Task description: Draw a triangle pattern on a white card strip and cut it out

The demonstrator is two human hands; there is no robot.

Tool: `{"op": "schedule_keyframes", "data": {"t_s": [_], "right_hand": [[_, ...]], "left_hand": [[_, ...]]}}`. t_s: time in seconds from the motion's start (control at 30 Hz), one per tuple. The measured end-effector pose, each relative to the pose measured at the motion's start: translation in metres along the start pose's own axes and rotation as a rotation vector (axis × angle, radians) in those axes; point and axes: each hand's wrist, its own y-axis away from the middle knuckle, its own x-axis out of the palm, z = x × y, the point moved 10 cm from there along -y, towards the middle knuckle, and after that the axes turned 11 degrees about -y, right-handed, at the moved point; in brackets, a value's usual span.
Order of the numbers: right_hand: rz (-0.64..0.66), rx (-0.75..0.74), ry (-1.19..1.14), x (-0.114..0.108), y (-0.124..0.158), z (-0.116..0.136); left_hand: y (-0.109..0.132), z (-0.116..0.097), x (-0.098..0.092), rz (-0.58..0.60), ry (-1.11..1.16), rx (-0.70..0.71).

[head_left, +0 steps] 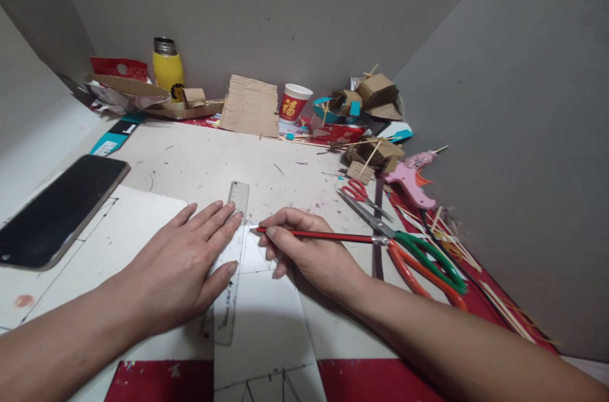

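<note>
My left hand (190, 256) lies flat with its fingers stretched over a clear plastic ruler (238, 196), pressing it onto a strip of white paper (271, 319). The paper carries pencil lines, some forming triangles near its lower end. In my right hand (304, 243) is a red and black pencil (323, 236), pinched between thumb and fingers. Its tip touches the paper close to the ruler's right edge, where more thin lines show. The pencil's back end points right, toward the large scissors (404, 243) with green and orange handles.
A phone (61, 208) lies at left on a marked paper sheet (104, 231). Small red-handled scissors (359, 191) and a pink glue gun (413, 180) are at right, near thin wooden sticks (504, 310). Along the wall stand a yellow bottle (167, 69), corrugated cardboard (250, 104) and a paper cup (294, 103).
</note>
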Motion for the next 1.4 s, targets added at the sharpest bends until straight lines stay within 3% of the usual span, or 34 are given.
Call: {"op": "schedule_keyframes", "data": {"t_s": [1.4], "right_hand": [[0.025, 0.012, 0.062, 0.0046, -0.0011, 0.0007]], "left_hand": [[0.0004, 0.0005, 0.0041, 0.025, 0.045, 0.017]]}}
